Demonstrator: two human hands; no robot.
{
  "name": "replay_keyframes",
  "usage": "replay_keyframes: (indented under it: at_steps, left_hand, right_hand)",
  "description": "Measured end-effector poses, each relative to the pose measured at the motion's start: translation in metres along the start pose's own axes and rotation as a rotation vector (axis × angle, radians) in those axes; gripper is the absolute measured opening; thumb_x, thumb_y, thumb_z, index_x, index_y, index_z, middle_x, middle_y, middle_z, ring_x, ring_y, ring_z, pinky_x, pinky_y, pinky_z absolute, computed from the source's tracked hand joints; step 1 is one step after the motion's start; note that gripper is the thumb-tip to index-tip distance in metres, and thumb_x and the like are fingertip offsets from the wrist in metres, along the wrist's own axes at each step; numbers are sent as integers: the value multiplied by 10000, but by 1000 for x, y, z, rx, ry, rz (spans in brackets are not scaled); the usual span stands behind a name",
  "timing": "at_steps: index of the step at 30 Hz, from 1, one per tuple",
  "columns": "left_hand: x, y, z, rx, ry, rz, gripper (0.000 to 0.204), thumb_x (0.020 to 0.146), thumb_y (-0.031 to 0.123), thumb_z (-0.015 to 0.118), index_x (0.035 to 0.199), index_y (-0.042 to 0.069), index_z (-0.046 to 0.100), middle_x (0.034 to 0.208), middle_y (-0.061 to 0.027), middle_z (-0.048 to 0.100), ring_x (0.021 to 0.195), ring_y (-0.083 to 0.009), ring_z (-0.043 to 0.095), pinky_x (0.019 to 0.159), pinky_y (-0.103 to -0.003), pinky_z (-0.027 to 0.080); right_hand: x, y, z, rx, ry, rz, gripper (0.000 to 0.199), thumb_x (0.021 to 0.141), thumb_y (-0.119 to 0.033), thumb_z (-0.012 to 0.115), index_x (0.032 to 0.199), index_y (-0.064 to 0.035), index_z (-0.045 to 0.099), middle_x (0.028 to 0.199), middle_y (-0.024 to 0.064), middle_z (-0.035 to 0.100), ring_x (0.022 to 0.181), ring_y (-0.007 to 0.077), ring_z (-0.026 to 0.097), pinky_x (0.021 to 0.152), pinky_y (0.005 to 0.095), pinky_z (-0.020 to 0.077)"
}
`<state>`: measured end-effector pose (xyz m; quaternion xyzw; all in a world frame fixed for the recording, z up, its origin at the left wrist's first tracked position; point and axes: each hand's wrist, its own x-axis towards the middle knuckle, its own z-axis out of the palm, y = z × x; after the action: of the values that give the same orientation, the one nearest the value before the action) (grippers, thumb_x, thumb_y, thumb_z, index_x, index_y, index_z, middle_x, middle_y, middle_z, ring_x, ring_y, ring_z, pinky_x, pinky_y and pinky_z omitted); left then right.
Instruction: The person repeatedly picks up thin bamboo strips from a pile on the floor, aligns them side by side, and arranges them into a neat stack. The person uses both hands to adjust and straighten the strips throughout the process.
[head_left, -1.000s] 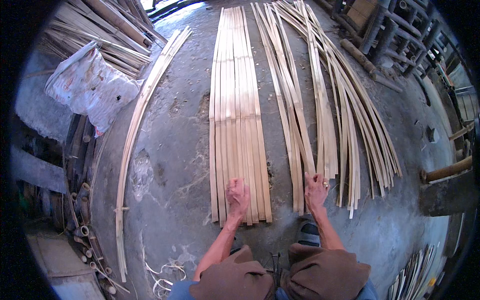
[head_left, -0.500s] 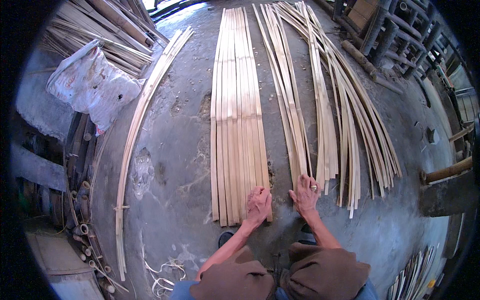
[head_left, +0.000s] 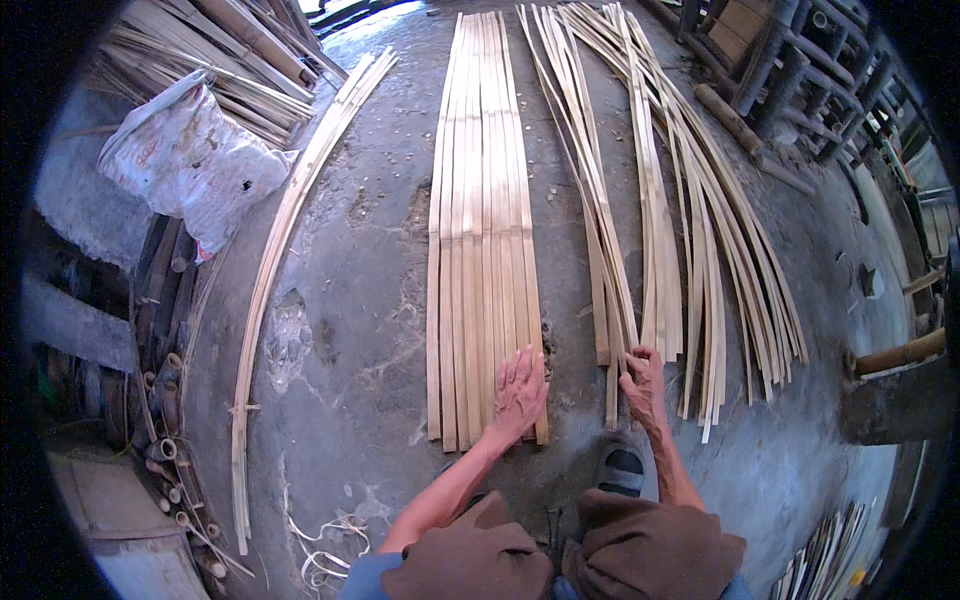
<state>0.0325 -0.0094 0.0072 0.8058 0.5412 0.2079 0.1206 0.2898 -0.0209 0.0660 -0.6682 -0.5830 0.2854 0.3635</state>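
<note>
Several long, flat bamboo strips (head_left: 482, 300) lie side by side on the floor in front of me. My left hand (head_left: 520, 395) rests flat on their near right end, fingers stretched out. My right hand (head_left: 646, 385) is closed on the near ends of one or more bamboo strips (head_left: 610, 270) in the looser bundle to the right; exactly how many it grips is hidden. Another fanned group of strips (head_left: 715, 240) lies farther right, its far ends crossing one another.
A curved, tied bundle of strips (head_left: 268, 290) lies at the left. Beyond it are a white sack (head_left: 195, 165) and stacked bamboo (head_left: 215, 60). Bamboo poles (head_left: 172, 470) lie at the left edge, and a rack of poles (head_left: 790, 75) stands far right.
My left hand has uncurled and flattened on the laid-out strips. My right hand has moved slightly right and closed on strips, shifting their near ends to the right.
</note>
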Motion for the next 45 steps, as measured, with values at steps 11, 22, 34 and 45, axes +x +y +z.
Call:
replay_keyframes:
  at_steps: [11,22,34,45]
  left_hand:
    - [5,-14,11,72,-199,-24,679,986,414,471,1539,71,277,1625,-140,181,1519,-277,97,1223,-452,31]
    - [3,-13,11,100,-141,17,699,981,425,498,1546,84,268,1627,-131,180,1519,-272,94,1223,-450,41]
    - [1,-13,7,121,-149,13,665,986,397,484,1530,63,299,1617,-101,231,1503,-315,152,1218,-470,93]
    - [2,-11,7,96,-133,17,615,999,358,471,1517,59,326,1600,-99,270,1494,-314,182,1215,-471,110]
  right_hand:
    - [-10,11,18,-260,-11,-25,474,822,-30,676,1287,-76,594,1228,226,489,1134,397,497,982,437,427]
    - [-14,-26,16,8,105,225,502,994,-261,549,1396,30,474,1083,216,604,1001,310,593,896,381,467]
    - [-42,-38,86,140,6,272,561,998,-293,575,1466,-26,417,707,75,537,671,133,494,631,279,451]
    - [-42,-18,116,127,24,127,500,1005,-258,555,1450,-60,442,822,283,592,693,181,533,684,336,488]
